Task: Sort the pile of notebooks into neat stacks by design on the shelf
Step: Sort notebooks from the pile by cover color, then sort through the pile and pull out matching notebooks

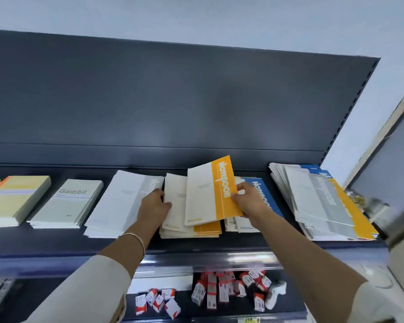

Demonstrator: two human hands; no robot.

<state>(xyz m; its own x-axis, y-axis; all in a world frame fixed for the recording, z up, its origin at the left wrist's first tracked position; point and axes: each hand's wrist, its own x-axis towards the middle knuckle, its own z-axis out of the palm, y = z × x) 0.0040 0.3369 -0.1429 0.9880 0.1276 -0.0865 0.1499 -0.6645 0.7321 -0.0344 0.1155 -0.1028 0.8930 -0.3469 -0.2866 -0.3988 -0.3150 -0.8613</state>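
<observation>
Orange-and-cream paper notebook (210, 192), pinched in a person's right hand (250, 201), tilts over the matching stack (191, 230) gripped by the left hand (153, 206); released crooked, it could skew the stack.

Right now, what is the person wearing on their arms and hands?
Both arms have loose cream sleeves, the left sleeve and the right sleeve, leaving the forearms uncovered. A thin silver bangle circles the left wrist. The left hand and right hand are bare, with no gloves.
</observation>
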